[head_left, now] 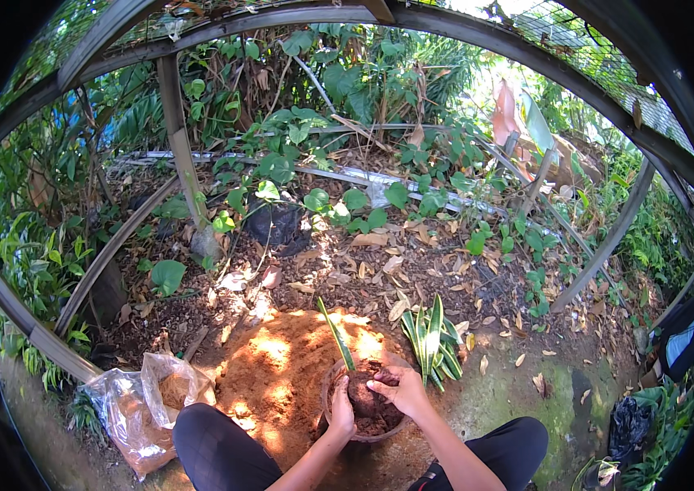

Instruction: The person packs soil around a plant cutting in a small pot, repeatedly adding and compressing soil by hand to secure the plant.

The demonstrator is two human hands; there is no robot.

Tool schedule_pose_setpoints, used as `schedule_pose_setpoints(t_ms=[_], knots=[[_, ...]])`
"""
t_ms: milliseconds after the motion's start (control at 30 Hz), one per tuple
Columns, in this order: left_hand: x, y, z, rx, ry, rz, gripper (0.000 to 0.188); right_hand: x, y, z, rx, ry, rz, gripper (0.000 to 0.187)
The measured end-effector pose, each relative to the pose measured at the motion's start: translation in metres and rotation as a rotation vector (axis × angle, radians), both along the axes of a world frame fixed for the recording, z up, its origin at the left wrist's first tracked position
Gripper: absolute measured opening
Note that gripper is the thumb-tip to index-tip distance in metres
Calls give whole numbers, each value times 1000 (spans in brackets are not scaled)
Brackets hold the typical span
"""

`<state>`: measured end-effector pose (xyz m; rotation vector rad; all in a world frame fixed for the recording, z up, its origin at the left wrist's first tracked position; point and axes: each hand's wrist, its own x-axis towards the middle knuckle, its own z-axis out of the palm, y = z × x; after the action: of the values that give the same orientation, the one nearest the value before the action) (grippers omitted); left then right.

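Note:
A round brownish pot (376, 437) stands on the ground between my knees, with dark soil inside. Over it, a rounded clump of dark brown soil (366, 399) is between my two hands. My left hand (342, 412) cups the clump's left side, thumb up. From the right, my right hand (403, 392) grips its upper part with bent fingers; some fingertips are hidden behind the soil. One upright snake plant leaf (336, 334) rises at the pot's far left, just beyond my left hand; its lower end is hidden. Right of the pot lie several more snake plant leaves (432, 337).
A mound of reddish-brown soil (269, 360) spreads beyond and left of the pot. Clear plastic bags (136, 421) holding brown material sit by my left knee. Dry leaves litter the ground ahead. A black plastic bag (628, 427) lies far right. Wooden posts (183, 155) frame the place.

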<state>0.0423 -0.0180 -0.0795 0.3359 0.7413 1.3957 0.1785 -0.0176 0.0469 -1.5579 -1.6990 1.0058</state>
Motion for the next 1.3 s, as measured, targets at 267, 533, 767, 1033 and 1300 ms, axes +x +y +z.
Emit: schedule_pose_setpoints(t_ms=[267, 533, 767, 1033, 1300], knots=[[1, -16, 53, -18, 57, -41, 41, -25, -23, 21, 693, -226, 94, 25], [5, -9, 26, 55, 103, 10, 41, -34, -23, -11, 786, -164, 204, 26], [-7, 0, 28, -86, -84, 61, 40, -39, -19, -13, 556, 198, 119, 26], [-9, -10, 46, 35, 109, 15, 36, -35, -21, -14, 500, 160, 210, 36], [-5, -15, 51, -23, -36, -23, 38, -36, -20, -16, 451, 146, 201, 43]])
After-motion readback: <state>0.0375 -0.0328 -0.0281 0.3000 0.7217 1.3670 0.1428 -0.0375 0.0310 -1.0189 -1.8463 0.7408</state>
